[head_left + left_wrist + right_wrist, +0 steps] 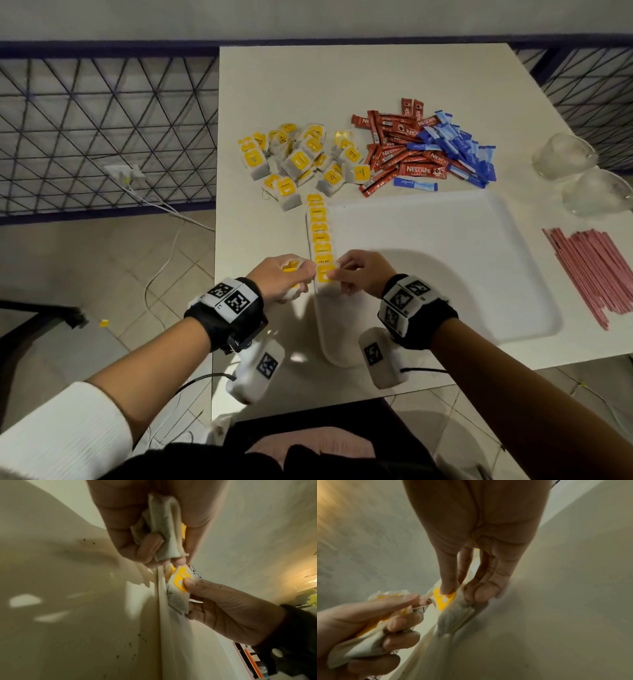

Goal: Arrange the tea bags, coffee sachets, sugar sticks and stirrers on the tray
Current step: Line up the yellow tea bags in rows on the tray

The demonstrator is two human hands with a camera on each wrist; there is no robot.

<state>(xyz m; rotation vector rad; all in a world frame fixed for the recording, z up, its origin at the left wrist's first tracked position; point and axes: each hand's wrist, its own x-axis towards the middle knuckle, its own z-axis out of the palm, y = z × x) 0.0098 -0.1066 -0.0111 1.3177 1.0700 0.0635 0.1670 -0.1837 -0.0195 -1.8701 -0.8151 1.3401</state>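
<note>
A white tray (445,260) lies on the white table (342,85). A row of yellow-tagged tea bags (320,233) runs along its left edge. My right hand (356,274) pinches one tea bag (324,277) at the near end of that row; the same tea bag (447,600) shows in the right wrist view and again (178,586) in the left wrist view. My left hand (284,277) grips a small bunch of tea bags (163,534) just left of the tray rim. Loose tea bags (301,157), red coffee sachets (400,150), blue sugar sticks (459,147) and pink stirrers (596,270) lie on the table.
Two clear glasses (582,174) stand at the table's right edge above the stirrers. A metal grid fence (102,130) and cables on the tiled floor (161,246) lie left of the table. A dark chair part (44,315) sits at the lower left.
</note>
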